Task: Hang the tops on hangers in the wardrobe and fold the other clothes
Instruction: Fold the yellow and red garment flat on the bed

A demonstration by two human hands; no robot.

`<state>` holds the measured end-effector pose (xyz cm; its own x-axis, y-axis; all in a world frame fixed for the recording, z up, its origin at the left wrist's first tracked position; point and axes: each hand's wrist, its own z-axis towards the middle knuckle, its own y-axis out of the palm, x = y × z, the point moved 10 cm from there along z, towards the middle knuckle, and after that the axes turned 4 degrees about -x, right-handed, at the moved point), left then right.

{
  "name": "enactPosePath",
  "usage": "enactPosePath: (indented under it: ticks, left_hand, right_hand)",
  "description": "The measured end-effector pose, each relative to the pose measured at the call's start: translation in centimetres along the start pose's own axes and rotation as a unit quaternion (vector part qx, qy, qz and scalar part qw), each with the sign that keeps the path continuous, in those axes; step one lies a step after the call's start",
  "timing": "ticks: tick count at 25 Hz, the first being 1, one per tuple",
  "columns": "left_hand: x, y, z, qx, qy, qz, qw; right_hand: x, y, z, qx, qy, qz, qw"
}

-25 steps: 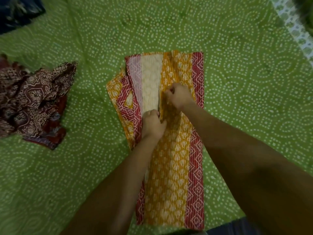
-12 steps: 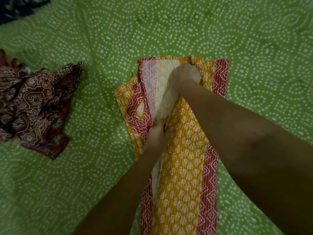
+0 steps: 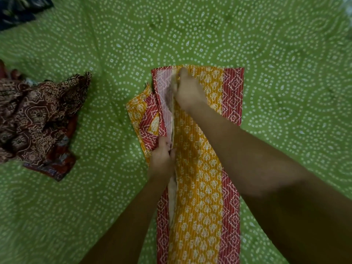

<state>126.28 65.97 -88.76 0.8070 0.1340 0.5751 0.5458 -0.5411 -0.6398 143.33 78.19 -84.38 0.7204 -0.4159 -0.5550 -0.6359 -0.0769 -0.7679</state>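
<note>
On the green bedspread (image 3: 209, 35), left hand (image 3: 162, 161) and right hand (image 3: 187, 92) pinch the yellow-and-red garment (image 3: 202, 187)'s folded edge, probably aligning the lengthwise fold.

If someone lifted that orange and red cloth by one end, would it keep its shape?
Probably not. The orange and red cloth lies flat in folded layers and bunches at its left edge, so it looks floppy. It likely weighs little: the right hand and left hand shift its edge by pinching. The folds would probably fall open.

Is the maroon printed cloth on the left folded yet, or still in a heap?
Still a heap: the maroon printed cloth lies crumpled and untouched on the green bedsheet.
</note>
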Motion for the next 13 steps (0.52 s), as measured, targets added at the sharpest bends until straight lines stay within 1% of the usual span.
enactPosePath:
  ticks: [1,2,3,4,5,6,7,8,9,10,11,12,13]
  left_hand:
    - [1.0,-0.7,-0.3,0.048,0.024,0.065,0.996]
    - [2.6,-0.8,-0.9,0.089,0.073,0.143,0.983]
    - [4.5,-0.1,-1.7,0.12,0.137,0.203,0.962]
    - [6.4,1.2,-2.7,0.131,0.206,0.239,0.94]
    - [7.9,3.0,-3.6,0.121,0.269,0.262,0.919]
    - [8.6,5.2,-4.4,0.091,0.319,0.282,0.9]
    - [8.7,7.2,-5.0,0.051,0.356,0.304,0.882]
    - [8.1,9.4,-5.6,0.008,0.388,0.331,0.86]
    - [7.1,11.1,-6.3,-0.024,0.421,0.357,0.833]
    - [6.0,11.9,-7.1,-0.036,0.443,0.375,0.814]
    - [4.6,11.9,-7.8,-0.032,0.447,0.383,0.808]
    - [3.3,11.3,-8.1,-0.014,0.428,0.386,0.817]
    - [2.1,9.9,-8.2,0.012,0.381,0.379,0.843]
  right_hand:
    - [0.6,0.1,-1.5,0.029,-0.053,0.008,0.998]
    - [1.5,0.7,-3.5,0.038,-0.108,-0.019,0.993]
    - [2.6,2.0,-5.7,0.013,-0.158,-0.074,0.985]
    - [4.3,3.8,-7.7,-0.044,-0.2,-0.144,0.968]
    - [6.5,5.5,-8.9,-0.115,-0.231,-0.225,0.94]
    - [8.8,6.1,-9.2,-0.166,-0.252,-0.297,0.906]
    - [10.6,5.8,-8.1,-0.173,-0.263,-0.359,0.879]
    - [12.0,4.6,-6.3,-0.15,-0.251,-0.401,0.868]
    - [13.3,2.5,-3.9,-0.108,-0.207,-0.415,0.879]
    - [14.7,-0.3,-1.6,-0.073,-0.13,-0.402,0.903]
    - [16.1,-3.0,0.0,-0.039,-0.045,-0.357,0.932]
    - [17.3,-4.9,0.3,-0.008,0.035,-0.291,0.956]
    - [18.1,-5.7,-0.5,0.02,0.094,-0.221,0.971]
